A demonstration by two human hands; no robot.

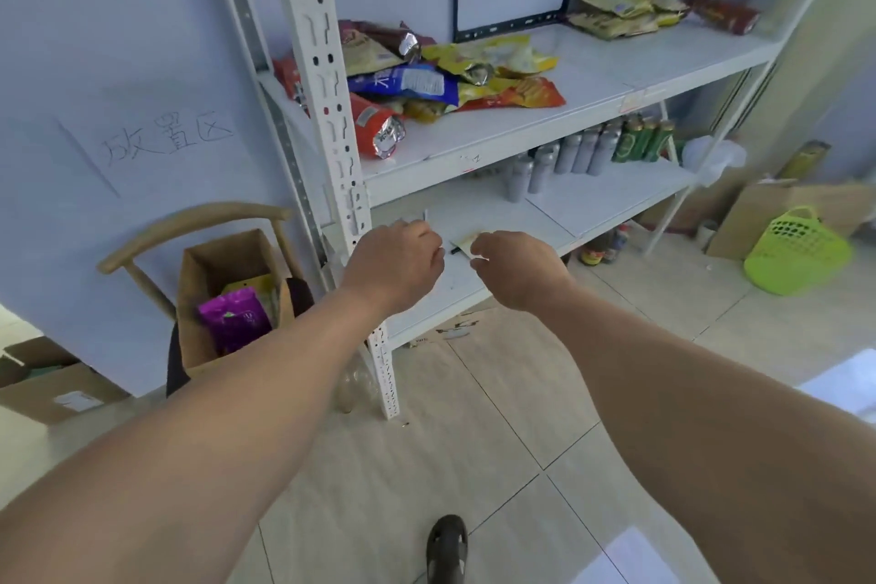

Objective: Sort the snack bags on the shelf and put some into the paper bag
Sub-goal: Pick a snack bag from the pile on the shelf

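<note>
Bright, even daylight with a cool bluish cast. Pale glare patches lie on the floor tiles point(630, 555) at the lower right. Shadows are soft and faint. Wide-angle distortion bows the shelf uprights point(332, 109) and enlarges the forearms near the lower edge. Overall sharpness is slightly soft.

Three handwritten Chinese characters, 放置区 point(167, 138), stand in dark pen on a pale sheet fixed to the wall left of the shelf. A blue snack bag point(403, 83) in the pile on the upper shelf bears large white print, too blurred to read. Other packets' labels cannot be made out.
</note>
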